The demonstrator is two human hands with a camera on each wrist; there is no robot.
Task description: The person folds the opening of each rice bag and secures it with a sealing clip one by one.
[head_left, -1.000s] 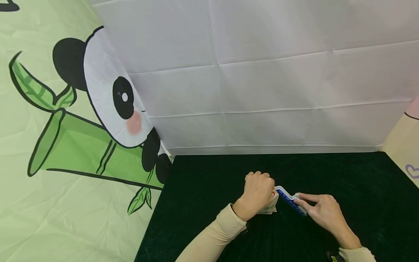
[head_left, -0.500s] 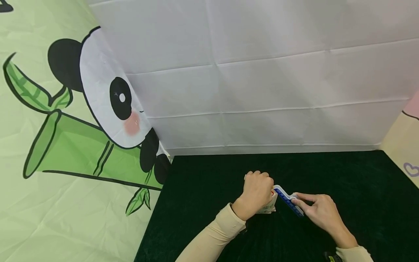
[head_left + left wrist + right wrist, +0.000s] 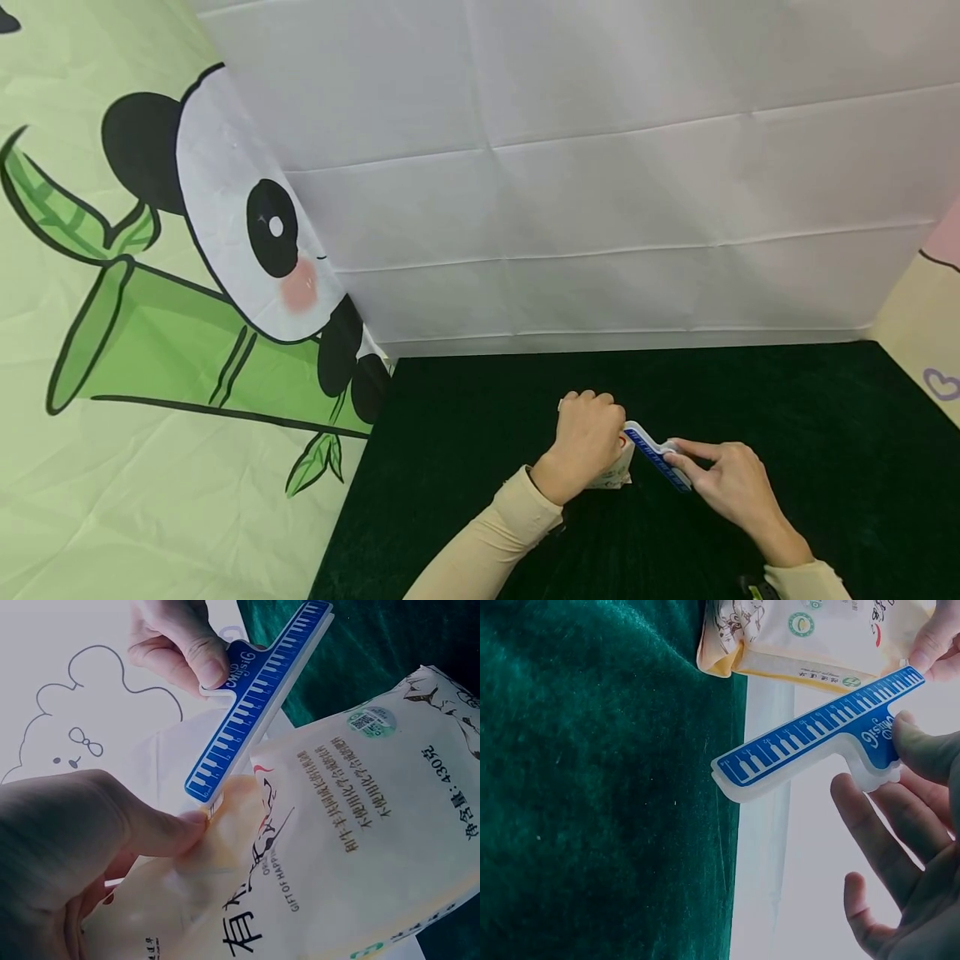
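Observation:
A pale plastic food bag point(image 3: 375, 787) with printed lettering lies on its side in the left wrist view. My left hand point(image 3: 587, 437) grips its gathered top, thumb pressed on the plastic. Between thumb and fingers, my right hand point(image 3: 738, 492) pinches the handle of a blue-and-white sealing clip point(image 3: 825, 727) printed with piano keys and the word "Music". One end of the clip is right by my left thumb at the edge of the bag's top. Whether the clip's bars have any plastic between them, I cannot tell. From the head view, my left hand hides most of the bag.
Dark green velvety cloth point(image 3: 465, 467) covers the table. A white sheet point(image 3: 600, 208) hangs behind its back edge. Green panda-printed cloth point(image 3: 180, 350) hangs at the left, and a cream printed cloth point(image 3: 918, 333) at the right.
My right hand and the clip have drifted slightly left and up in the head view, a little nearer my left hand. The left hand keeps its hold on the bag. The whole view has shifted slightly.

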